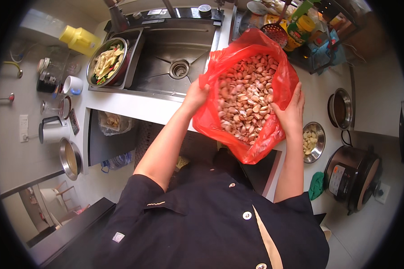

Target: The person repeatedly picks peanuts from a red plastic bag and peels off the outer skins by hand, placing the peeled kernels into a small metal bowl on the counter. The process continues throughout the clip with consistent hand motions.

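Observation:
A red plastic bag (pixel 215 121), its mouth spread wide, is full of unpeeled garlic cloves (pixel 249 97). My left hand (pixel 197 94) grips the bag's rim on the left side. On the right, my right hand (pixel 291 111) holds the other side, with the thumb over the inner edge near the cloves and the fingers along the outside. The bag is in front of my body, at the counter edge just right of the sink. To its right, a steel bowl (pixel 319 143) on the counter contains peeled garlic cloves (pixel 309 142).
A steel sink (pixel 158 57) lies at upper left, with a bowl of cut vegetables (pixel 108 64) beside its basin. A skimmer (pixel 275 33) and jars crowd the top right. An electric pressure cooker (pixel 350 178), a green cloth (pixel 316 185) and steel bowls (pixel 346 109) stand right.

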Demonstrator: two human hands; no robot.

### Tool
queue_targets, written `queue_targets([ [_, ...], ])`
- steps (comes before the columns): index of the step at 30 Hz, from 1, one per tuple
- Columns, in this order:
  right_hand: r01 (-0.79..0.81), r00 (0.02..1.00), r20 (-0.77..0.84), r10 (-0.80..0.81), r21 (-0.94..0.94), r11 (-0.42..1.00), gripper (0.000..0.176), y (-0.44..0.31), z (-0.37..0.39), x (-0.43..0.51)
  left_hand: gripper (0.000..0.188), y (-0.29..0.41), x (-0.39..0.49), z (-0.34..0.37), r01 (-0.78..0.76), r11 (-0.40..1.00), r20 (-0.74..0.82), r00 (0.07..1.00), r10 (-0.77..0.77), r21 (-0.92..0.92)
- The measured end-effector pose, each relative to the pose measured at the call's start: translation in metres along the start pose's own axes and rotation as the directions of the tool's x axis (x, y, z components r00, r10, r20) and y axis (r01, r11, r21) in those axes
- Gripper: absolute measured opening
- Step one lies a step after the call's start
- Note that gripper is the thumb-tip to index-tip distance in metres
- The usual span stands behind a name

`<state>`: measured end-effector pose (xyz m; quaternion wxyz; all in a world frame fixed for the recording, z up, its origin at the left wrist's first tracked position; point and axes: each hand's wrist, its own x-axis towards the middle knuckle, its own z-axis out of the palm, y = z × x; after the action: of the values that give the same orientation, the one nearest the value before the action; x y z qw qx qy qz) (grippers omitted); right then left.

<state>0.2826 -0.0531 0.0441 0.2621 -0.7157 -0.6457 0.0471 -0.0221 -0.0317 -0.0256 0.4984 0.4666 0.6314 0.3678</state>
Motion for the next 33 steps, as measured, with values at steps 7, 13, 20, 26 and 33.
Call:
queue_targets([
  [7,-0.301,0.938,0.231,0.26,0.913,0.275,0.03,0.004,-0.059,0.005,0.034,0.116,-0.128,-0.009,0.131,0.811,0.043,0.991,-0.13,-0.57],
  [13,-0.362,0.926,0.301,0.226,0.877,0.316,0.021,-0.119,-0.107,-0.08,0.041,0.067,-0.28,-0.122,0.037,0.678,-0.01,0.998,-0.066,-0.734],
  [20,-0.676,0.657,0.733,-0.176,0.677,0.292,0.029,-0.261,-0.025,-0.237,0.044,-0.04,-0.536,-0.243,-0.299,0.501,-0.459,0.858,-0.232,-0.812],
  [26,-0.804,0.306,0.868,-0.39,0.456,0.383,0.039,-0.427,0.087,-0.417,0.042,-0.091,-0.701,-0.309,-0.445,0.478,-0.649,0.423,-0.633,-0.757],
  [33,-0.727,-0.204,0.851,-0.484,0.2,0.657,0.039,-0.54,0.23,-0.603,0.042,-0.146,-0.813,-0.364,-0.383,0.534,-0.591,0.039,-0.806,-0.753],
])
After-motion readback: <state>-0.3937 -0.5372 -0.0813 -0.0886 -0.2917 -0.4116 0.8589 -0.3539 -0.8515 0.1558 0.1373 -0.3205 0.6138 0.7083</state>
